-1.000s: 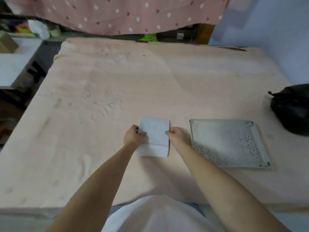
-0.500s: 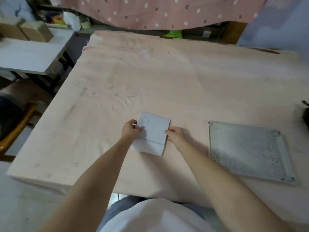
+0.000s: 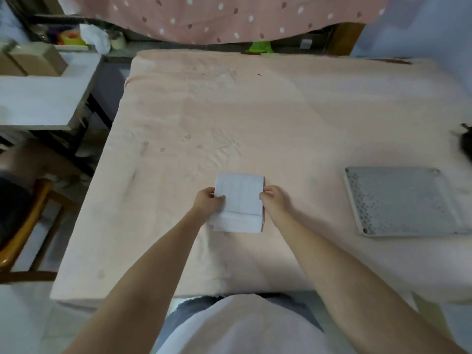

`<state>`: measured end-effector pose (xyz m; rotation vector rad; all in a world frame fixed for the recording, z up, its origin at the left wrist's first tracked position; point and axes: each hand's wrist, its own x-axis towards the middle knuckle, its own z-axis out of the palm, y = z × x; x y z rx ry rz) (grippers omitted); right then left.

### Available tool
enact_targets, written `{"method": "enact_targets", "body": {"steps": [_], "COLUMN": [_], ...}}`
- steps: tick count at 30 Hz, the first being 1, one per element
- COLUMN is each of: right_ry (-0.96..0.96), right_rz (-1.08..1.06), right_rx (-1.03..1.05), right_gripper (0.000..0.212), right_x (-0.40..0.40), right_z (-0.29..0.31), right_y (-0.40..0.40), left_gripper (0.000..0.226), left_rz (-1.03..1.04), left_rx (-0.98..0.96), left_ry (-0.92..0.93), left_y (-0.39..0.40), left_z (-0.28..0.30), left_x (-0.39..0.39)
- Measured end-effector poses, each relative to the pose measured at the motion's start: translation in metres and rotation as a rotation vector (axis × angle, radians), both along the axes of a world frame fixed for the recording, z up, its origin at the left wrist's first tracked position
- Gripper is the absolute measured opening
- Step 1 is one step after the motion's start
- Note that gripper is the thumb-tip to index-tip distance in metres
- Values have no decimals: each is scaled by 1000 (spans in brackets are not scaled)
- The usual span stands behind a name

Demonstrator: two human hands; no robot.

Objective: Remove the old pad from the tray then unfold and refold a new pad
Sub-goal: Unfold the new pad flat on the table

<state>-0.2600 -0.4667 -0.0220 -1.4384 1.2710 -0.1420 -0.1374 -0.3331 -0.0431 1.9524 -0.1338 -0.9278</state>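
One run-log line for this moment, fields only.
pad: folded, on table | left hand: gripping left edge | right hand: gripping right edge | tray: no pad

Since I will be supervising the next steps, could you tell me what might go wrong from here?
1. The left hand and right hand pinch only the side edges of the folded pad, so its layers could slip out of line.
2. The tray lies apart to the right, near the table edge; a reach might nudge it.
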Motion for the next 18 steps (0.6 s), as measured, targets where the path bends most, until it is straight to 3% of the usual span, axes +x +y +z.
{"method": "enact_targets", "body": {"steps": [6,10,14,18], "right_ry": [-36,-52,-51,-55], "right_rz": [33,50,94,132], "right_rx": [-13,-42,-43,-20], "right_gripper": [46,49,47,45], "right_x": [-6,-4,-4,-5], "right_z": [3,8,10,6], "right_y": [8,0,-14,-20], "left_gripper": [11,10,35,31], "left_rz": [-240,-208,-120,-15], "left_rx": [259,232,205,91], "left_ry": [-255,-289,-320,-198], "left_y": [1,-4,-5,-9], "left_z": [10,11,11,7], "left_x": [-2,1,5,9]}}
